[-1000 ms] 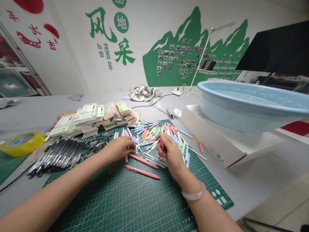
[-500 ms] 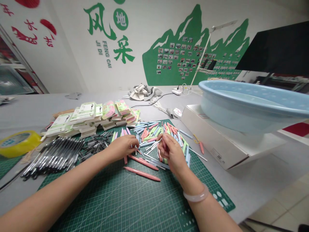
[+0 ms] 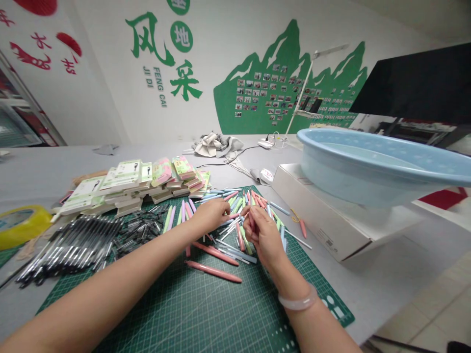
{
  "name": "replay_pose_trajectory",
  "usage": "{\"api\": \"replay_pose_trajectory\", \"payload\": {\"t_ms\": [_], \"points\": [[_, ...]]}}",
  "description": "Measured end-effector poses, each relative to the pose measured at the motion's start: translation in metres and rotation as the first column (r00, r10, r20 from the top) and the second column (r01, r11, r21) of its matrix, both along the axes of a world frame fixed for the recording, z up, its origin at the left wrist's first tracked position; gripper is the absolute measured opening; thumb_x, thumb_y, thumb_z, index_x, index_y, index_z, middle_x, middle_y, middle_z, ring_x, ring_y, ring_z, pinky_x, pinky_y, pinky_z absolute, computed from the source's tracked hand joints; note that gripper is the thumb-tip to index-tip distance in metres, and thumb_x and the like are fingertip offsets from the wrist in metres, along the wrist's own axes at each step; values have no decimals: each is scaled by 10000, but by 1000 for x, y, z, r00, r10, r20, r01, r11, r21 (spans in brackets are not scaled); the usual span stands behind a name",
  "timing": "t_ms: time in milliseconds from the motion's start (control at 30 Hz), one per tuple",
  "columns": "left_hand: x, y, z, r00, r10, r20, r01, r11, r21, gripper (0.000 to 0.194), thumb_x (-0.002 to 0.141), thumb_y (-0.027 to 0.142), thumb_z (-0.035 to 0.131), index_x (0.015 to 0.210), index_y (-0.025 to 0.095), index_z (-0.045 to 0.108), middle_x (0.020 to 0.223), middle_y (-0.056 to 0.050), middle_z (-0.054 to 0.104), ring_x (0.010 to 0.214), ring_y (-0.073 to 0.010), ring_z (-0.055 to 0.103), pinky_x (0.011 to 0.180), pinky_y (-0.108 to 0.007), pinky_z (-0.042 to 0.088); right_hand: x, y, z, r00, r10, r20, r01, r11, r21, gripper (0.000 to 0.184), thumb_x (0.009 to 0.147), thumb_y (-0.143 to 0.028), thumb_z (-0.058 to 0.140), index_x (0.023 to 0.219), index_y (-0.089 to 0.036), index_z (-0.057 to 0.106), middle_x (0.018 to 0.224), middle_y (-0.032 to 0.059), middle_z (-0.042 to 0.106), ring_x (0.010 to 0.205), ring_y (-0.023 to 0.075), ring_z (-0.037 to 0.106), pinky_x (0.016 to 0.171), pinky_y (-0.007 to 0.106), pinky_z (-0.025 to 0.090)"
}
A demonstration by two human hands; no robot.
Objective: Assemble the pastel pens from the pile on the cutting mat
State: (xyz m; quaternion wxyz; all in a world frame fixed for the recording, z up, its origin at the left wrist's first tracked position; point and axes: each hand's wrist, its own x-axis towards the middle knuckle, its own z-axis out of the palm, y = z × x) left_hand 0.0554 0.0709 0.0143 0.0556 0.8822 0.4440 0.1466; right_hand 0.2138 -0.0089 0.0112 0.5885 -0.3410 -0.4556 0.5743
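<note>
My left hand [image 3: 212,214] reaches into a pile of coloured pen parts [image 3: 239,201], its fingertips closed at the end of a pink pen barrel [image 3: 232,216]. Just to the right, my right hand [image 3: 262,229] is closed in a pinch over the pile; a bit of pink shows at its fingertips, but what it holds is mostly hidden. Several thin white refills [image 3: 231,226] lie between the hands. Nearer to me, a pink pen [image 3: 213,271] rests on the green cutting mat [image 3: 206,314], with another pink pen [image 3: 217,254] just beyond it.
Black-tipped clear pens [image 3: 73,245] and loose black parts [image 3: 142,228] lie at left, near yellow tape [image 3: 25,225]. Stacked small boxes [image 3: 125,179] stand behind. At right, a blue basin [image 3: 368,171] sits on a white box [image 3: 324,220]. Cloth gloves [image 3: 213,145] lie at the back.
My left hand has moved right into the pile, closer to my right hand, and its fingers have come to a pink barrel. My right hand stays pinched in nearly the same place.
</note>
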Motion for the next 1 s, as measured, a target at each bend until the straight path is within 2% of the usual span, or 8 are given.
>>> {"api": "replay_pose_trajectory", "payload": {"t_ms": [300, 433, 533, 600, 633, 733, 800, 1000], "points": [[28, 8, -14, 987, 154, 40, -152, 987, -51, 299, 784, 410, 562, 675, 142, 637, 789, -156, 653, 786, -284, 624, 674, -354, 434, -1, 1, -3, 998, 28, -55, -29, 1000, -6, 277, 855, -454, 479, 841, -185, 547, 469, -78, 404, 365, 39, 181, 348, 153, 149], [22, 11, 6, 975, 187, 120, -176, 980, -97, 255, 742, 384, 594, 657, 145, 613, 718, -132, 657, 741, -272, 627, 653, -354, 443, -1, 2, -4, 999, 28, -26, -28, 1000, 0, 275, 848, -458, 486, 837, -189, 543, 454, -84, 404, 354, 40, 188, 338, 148, 159], [8, 4, 31, 940, 183, 287, -133, 973, -187, 235, 820, 362, 490, 778, 151, 584, 740, -86, 661, 677, -188, 622, 604, -288, 459, -3, 1, -6, 999, 22, 37, -22, 1000, 20, 276, 861, -451, 471, 824, -189, 547, 447, -86, 399, 343, 41, 213, 327, 143, 161], [-1, -4, 46, 709, 179, 682, 146, 909, -390, 209, 821, 355, 512, 837, 151, 553, 793, -77, 654, 699, -162, 618, 588, -255, 468, -5, 1, -8, 996, 10, 93, -13, 999, 30, 284, 869, -451, 461, 825, -186, 554, 457, -83, 405, 334, 40, 243, 320, 141, 172], [-5, -9, 53, 571, 196, 797, 256, 880, -401, 202, 811, 355, 542, 856, 158, 541, 803, -64, 646, 705, -150, 614, 583, -239, 468, -6, 0, -9, 993, 6, 118, -9, 999, 31, 289, 872, -453, 456, 829, -185, 557, 462, -82, 407, 328, 40, 255, 315, 142, 184], [-10, -19, 67, 302, 242, 922, 404, 844, -354, 201, 774, 327, 620, 869, 171, 538, 843, -48, 636, 745, -136, 606, 574, -207, 468, -8, -1, -12, 987, 5, 162, -9, 1000, 25, 301, 878, -458, 444, 841, -185, 565, 465, -85, 403, 308, 40, 260, 302, 152, 222], [-10, -23, 71, 261, 247, 933, 415, 844, -340, 194, 771, 316, 633, 866, 170, 548, 862, -53, 642, 777, -145, 610, 584, -212, 483, -9, -1, -13, 985, 5, 175, -10, 1000, 27, 301, 881, -455, 441, 842, -185, 569, 463, -86, 401, 304, 41, 262, 300, 157, 229], [-5, -25, 74, 297, 232, 926, 432, 832, -347, 184, 771, 315, 640, 853, 172, 560, 844, -50, 657, 793, -165, 626, 633, -271, 525, -9, -1, -11, 983, 16, 182, -22, 999, 28, 290, 886, -444, 440, 831, -190, 568, 459, -82, 394, 310, 50, 280, 308, 168, 216]]}}
